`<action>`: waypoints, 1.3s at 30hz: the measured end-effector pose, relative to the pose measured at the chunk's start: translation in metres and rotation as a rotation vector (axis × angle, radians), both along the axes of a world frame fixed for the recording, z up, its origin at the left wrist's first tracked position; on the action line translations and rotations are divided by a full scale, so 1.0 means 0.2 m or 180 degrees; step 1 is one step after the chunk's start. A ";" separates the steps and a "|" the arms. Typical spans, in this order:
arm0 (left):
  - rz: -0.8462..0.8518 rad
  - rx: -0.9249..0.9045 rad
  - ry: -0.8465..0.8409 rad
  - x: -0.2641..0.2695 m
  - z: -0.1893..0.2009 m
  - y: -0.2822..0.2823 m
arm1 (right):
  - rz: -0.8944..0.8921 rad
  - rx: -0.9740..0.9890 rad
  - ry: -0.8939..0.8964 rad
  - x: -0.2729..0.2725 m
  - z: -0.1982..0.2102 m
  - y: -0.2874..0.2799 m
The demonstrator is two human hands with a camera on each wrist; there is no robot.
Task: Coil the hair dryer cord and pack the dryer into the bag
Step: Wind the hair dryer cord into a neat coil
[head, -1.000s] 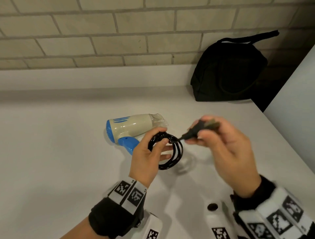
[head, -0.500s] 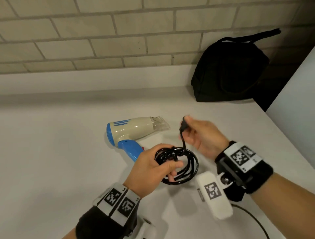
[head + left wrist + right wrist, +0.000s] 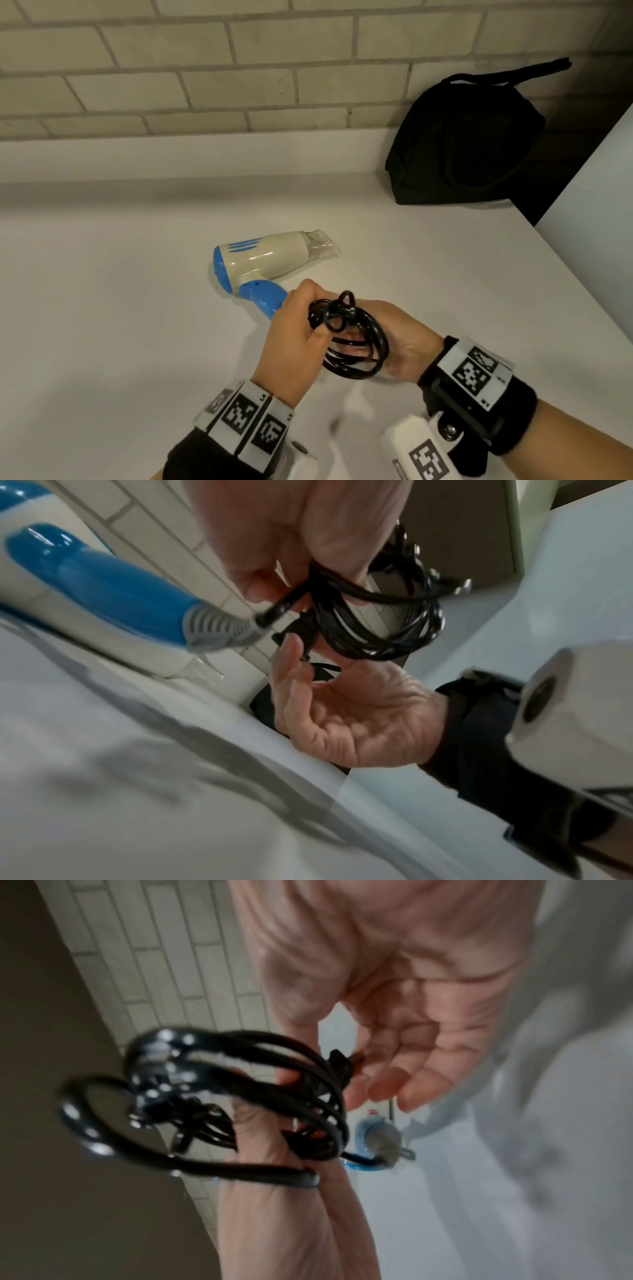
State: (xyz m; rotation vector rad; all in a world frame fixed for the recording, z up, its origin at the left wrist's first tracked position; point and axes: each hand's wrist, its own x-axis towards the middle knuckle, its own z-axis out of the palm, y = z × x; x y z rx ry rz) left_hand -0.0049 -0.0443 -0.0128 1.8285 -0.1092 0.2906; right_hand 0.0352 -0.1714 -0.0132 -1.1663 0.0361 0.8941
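The cream and blue hair dryer (image 3: 270,260) lies on its side on the white counter (image 3: 120,308), nozzle to the right. Just in front of its blue handle (image 3: 113,588), my left hand (image 3: 298,335) grips the black cord coil (image 3: 352,339) by one side and holds it above the counter. My right hand (image 3: 400,339) is under and behind the coil, palm up. Its fingertips (image 3: 291,647) pinch the cord's plug (image 3: 294,631) at the inside of the loops. The black bag (image 3: 469,137) stands against the brick wall at the back right and looks zipped.
A raised white ledge (image 3: 171,154) runs along the brick wall behind the counter. On the right, a white panel (image 3: 596,222) rises beside the counter, with a dark gap next to the bag. Bare counter stretches to the left of the dryer.
My right hand has dropped from above the coil to beneath it, bringing the plug down with it. The left hand has kept its grip on the coil.
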 end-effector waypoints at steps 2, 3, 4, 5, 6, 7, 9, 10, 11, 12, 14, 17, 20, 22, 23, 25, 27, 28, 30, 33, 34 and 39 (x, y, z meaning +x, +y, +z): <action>0.0175 -0.0026 -0.0003 0.00 -0.01 0.00 | -0.0130 -0.0100 -0.0113 -0.01 0.01 0.00; 0.0278 -0.0089 0.0005 0.00 -0.01 0.00 | -0.0136 -0.0129 -0.0198 -0.03 0.01 -0.01; 0.0386 -0.0143 0.0053 0.01 0.00 0.01 | -0.0111 -0.0144 -0.0327 -0.05 0.01 -0.01; 0.0456 -0.0202 0.0135 0.02 0.01 0.00 | -0.0069 -0.0129 -0.0455 -0.07 0.01 -0.02; 0.0486 -0.0256 0.0229 0.03 0.01 0.00 | -0.0003 -0.0146 -0.0594 -0.10 0.01 -0.02; 0.0457 -0.0459 0.0316 0.04 0.00 0.00 | 0.0068 -0.0212 -0.0738 -0.12 0.02 -0.02; 0.0285 -0.1133 0.0496 0.04 0.02 -0.01 | 0.0166 -0.0442 -0.1051 -0.14 0.01 -0.02; 0.0243 -0.1352 0.0549 0.05 0.02 -0.01 | 0.0182 -0.0607 -0.1215 -0.15 0.01 -0.02; 0.0226 -0.1378 0.0619 0.05 0.02 -0.01 | 0.0189 -0.0748 -0.1362 -0.15 0.02 -0.03; 0.0195 -0.1437 0.0677 0.05 0.02 -0.01 | 0.0185 -0.0828 -0.1498 -0.16 0.04 -0.03; 0.0192 -0.0964 0.0671 0.05 0.02 0.00 | 0.0232 -0.0821 -0.1733 -0.19 0.07 -0.02; 0.0397 -0.0045 0.0343 0.06 0.02 -0.01 | 0.0101 -0.1202 -0.2196 -0.22 0.06 0.02; 0.0404 0.0430 0.0229 0.07 0.05 0.00 | -0.0488 -0.1501 -0.2326 -0.19 0.02 0.03; 0.0312 0.0453 0.0339 0.06 0.07 0.01 | -0.0705 -0.1431 -0.2172 -0.15 0.00 0.01; 0.0245 0.0400 0.0418 0.06 0.07 0.00 | -0.0748 -0.1381 -0.2063 -0.13 -0.01 0.01; 0.0237 0.0310 0.0595 0.05 0.07 0.00 | -0.0833 -0.1301 -0.1929 -0.12 -0.01 0.00; 0.0332 0.0206 0.0652 0.06 0.08 0.01 | -0.0902 -0.1301 -0.2007 -0.12 -0.02 0.00; 0.0389 0.0187 0.0638 0.06 0.08 0.01 | -0.0939 -0.1350 -0.2076 -0.12 -0.02 0.01; 0.0474 0.0126 0.0579 0.06 0.08 0.01 | -0.1058 -0.1391 -0.2114 -0.11 -0.02 0.01; 0.0501 0.0007 0.0537 0.07 0.09 0.00 | -0.1247 -0.1266 -0.2037 -0.09 -0.02 0.02; 0.0492 -0.0040 0.0521 0.06 0.09 -0.01 | -0.1295 -0.1217 -0.1984 -0.08 -0.02 0.03; 0.0433 -0.0162 0.0426 0.05 0.09 -0.01 | -0.0947 -0.1245 -0.1657 -0.06 -0.03 0.04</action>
